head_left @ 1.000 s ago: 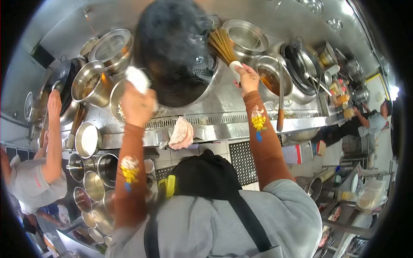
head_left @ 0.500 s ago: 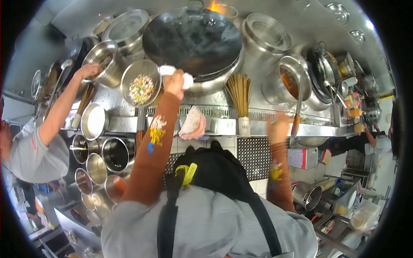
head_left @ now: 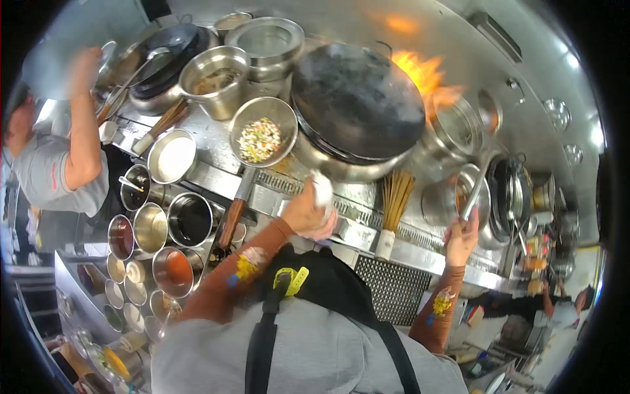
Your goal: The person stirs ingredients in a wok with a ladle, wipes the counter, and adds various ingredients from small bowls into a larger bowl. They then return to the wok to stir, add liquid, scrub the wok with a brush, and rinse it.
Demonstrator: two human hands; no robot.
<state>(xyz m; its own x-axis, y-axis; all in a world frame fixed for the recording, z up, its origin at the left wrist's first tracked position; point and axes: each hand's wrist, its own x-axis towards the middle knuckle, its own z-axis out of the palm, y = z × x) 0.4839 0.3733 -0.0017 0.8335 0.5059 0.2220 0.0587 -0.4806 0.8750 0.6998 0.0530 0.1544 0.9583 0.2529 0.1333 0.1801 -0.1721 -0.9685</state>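
Observation:
My left hand [head_left: 302, 209] is closed on a white cloth [head_left: 322, 190] in front of the wok. A pinkish folded cloth [head_left: 323, 227] lies right beside that hand at the counter edge. The large black wok [head_left: 357, 105] smokes on its burner, with no hand on it. My right hand [head_left: 461, 238] is wrapped round the handle of a ladle [head_left: 474, 197], whose upper end lies over a steel pot [head_left: 438, 205]. Left of the wok sits a long-handled strainer or pan [head_left: 289, 113] holding diced white, green and orange pieces.
Flames [head_left: 423, 75] rise behind the wok's right side. A bamboo brush [head_left: 397, 203] stands at the counter edge. Several sauce containers [head_left: 190, 220] are at left, by a bowl of white contents [head_left: 174, 156]. A co-worker's raised arm [head_left: 84, 125] is at far left.
My left hand has drawn back from the wok's rim with the white cloth. My right hand has risen and taken hold of the ladle. Flames have grown, and the co-worker's hand has left the pot.

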